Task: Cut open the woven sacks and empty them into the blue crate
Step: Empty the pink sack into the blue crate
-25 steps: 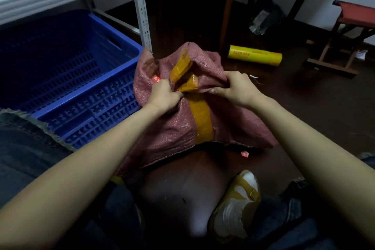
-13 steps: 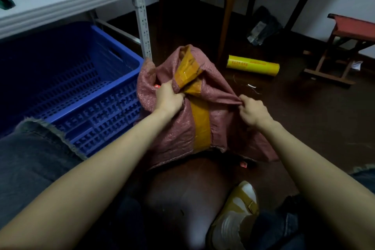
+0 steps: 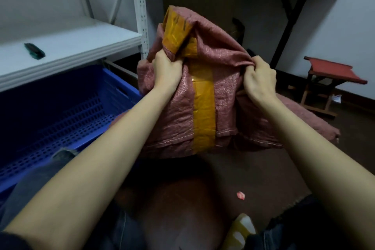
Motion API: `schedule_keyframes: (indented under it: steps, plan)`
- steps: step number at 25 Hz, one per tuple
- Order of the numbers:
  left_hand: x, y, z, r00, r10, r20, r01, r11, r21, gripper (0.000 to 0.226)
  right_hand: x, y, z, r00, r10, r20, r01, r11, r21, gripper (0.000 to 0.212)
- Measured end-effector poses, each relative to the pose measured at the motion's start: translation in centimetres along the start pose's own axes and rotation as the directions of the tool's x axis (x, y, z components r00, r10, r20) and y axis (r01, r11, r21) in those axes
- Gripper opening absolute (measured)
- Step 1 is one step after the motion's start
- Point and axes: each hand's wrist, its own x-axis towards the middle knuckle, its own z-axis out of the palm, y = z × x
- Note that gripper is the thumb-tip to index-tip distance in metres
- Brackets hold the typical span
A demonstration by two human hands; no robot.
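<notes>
Since a moment ago the hands have pulled the sack (image 3: 221, 95) higher; it rises from the floor (image 3: 263, 168), just beside the right wall of the blue crate (image 3: 117, 81). The left hand (image 3: 166, 71) grips bunched cloth near the yellow tape (image 3: 204, 111), and the right hand (image 3: 259, 79) grips the sack's right fold.

Both bare arms out, both fists full of sacking.
The forearms reach forward and draw slightly together, wrists straight. The left grip (image 3: 166, 71) is a tight fist, knuckles up, bunching fabric of the woven sack (image 3: 223, 95) near its top. The right grip (image 3: 259, 81), back of the hand showing and fingers curled, clutches a gathered ridge of the same sack, roughly level with the left and apart from it.
</notes>
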Motion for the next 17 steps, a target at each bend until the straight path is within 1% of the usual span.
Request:
schedule_keyframes:
  steps: [4, 7, 10, 12, 14, 17]
  plan:
    - [2.6, 2.5, -2.8, 0.994, 0.077, -0.075, -0.082, 0.995, -0.061, 0.029, 1.7, -5.3, -2.4, 0.986, -0.141, -0.093, 0.146, 0.988, 0.051, 0.028]
    - [4.3, 3.9, -4.8, 0.989, 0.054, -0.141, -0.074, 0.987, -0.14, 0.026, 2.4, -9.9, -3.8, 0.966, -0.207, -0.151, 0.222, 0.971, 0.085, 0.03]
    - [5.8, 6.0, -7.2, 0.981, 0.071, -0.179, -0.111, 0.969, -0.222, 0.024, 3.4, -14.0, -4.7, 0.948, -0.242, -0.206, 0.268, 0.957, 0.109, 0.032]
    - [7.1, 7.1, -9.5, 0.966, 0.096, -0.239, -0.149, 0.965, -0.215, 0.028, 3.8, -16.7, -4.5, 0.932, -0.282, -0.228, 0.318, 0.938, 0.139, 0.031]
    - [8.5, 7.4, -12.2, 0.951, 0.109, -0.289, -0.164, 0.971, -0.172, 0.034, 3.5, -19.3, -3.8, 0.919, -0.314, -0.237, 0.36, 0.914, 0.187, 0.031]
    - [10.0, 6.6, -16.6, 0.936, 0.127, -0.327, -0.177, 0.976, -0.127, 0.039, 2.3, -22.8, -1.7, 0.922, -0.342, -0.183, 0.383, 0.877, 0.29, 0.031]
